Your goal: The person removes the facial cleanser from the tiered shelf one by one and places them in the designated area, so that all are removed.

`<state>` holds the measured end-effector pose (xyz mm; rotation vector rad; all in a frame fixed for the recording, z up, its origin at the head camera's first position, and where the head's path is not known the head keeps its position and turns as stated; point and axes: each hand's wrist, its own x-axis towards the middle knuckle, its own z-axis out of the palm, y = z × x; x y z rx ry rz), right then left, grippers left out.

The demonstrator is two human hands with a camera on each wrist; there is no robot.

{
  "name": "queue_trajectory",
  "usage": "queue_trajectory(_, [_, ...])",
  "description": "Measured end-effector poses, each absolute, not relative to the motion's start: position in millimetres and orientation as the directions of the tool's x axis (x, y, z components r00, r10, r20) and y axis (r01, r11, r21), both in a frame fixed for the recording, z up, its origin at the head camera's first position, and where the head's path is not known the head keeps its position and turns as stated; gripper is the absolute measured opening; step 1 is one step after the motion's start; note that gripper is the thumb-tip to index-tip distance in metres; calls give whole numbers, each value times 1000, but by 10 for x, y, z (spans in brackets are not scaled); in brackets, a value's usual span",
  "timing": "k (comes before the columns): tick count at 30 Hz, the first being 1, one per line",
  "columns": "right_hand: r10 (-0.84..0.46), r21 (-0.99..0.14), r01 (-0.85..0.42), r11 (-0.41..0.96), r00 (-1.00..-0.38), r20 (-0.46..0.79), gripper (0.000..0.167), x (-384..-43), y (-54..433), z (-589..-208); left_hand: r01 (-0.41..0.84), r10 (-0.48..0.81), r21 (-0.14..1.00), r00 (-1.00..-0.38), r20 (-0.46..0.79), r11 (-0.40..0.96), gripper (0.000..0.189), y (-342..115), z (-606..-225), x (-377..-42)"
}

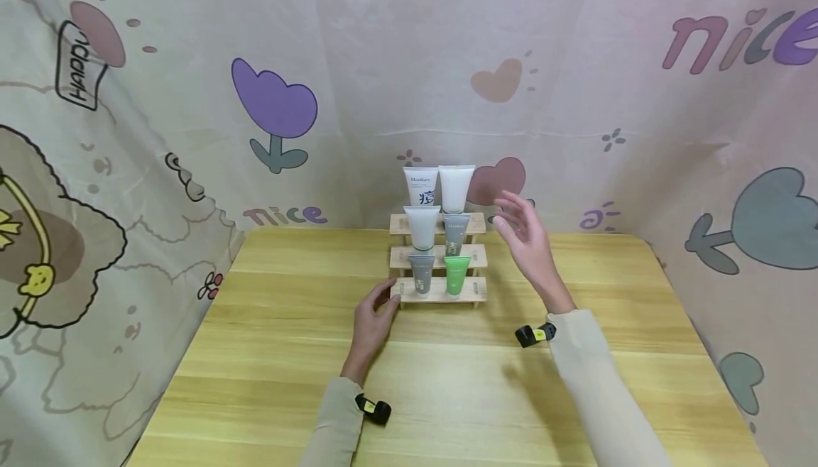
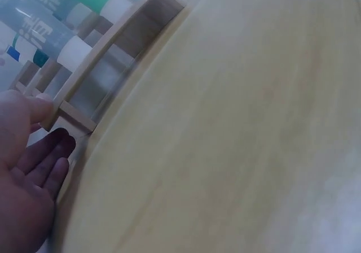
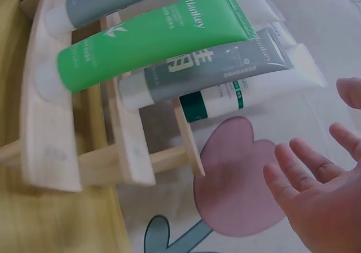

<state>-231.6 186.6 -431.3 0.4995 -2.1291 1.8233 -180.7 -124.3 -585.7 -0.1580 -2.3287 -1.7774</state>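
Observation:
A three-tier wooden display rack (image 1: 438, 301) stands on the table with two squeeze tubes on each tier. My left hand (image 1: 373, 321) holds the rack's lower left end; in the left wrist view its thumb (image 2: 38, 109) lies at the board's end, fingers close to the leg below. To the right of the rack my right hand (image 1: 529, 243) is raised in the air, fingers spread and nothing in them. On the bottom tier are a grey tube (image 1: 422, 273) and a green tube (image 3: 152, 41). White (image 1: 422, 226) and grey (image 1: 456, 233) tubes fill the middle; two white tubes (image 1: 455, 187) top it.
The light wooden table (image 1: 287, 353) reaches back to a patterned cloth (image 1: 383, 62) hanging behind and at both sides. The rack is near the table's back edge. Each wrist wears a small black camera (image 1: 535, 335).

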Motion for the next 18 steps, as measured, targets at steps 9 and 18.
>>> queue_trajectory(9, [-81, -882, -464, 83, -885, 458, 48, -2446, 1706, -4003, 181, -53, 941, -978, 204, 285, 38, -1255, -5849, -1825])
queue_trajectory(18, [-100, -896, -441, 50, -895, 435, 50, -2750, 1630, -4106, 190, -76, 946, -973, 217, 264, 38, -1226, -5786, -1799])
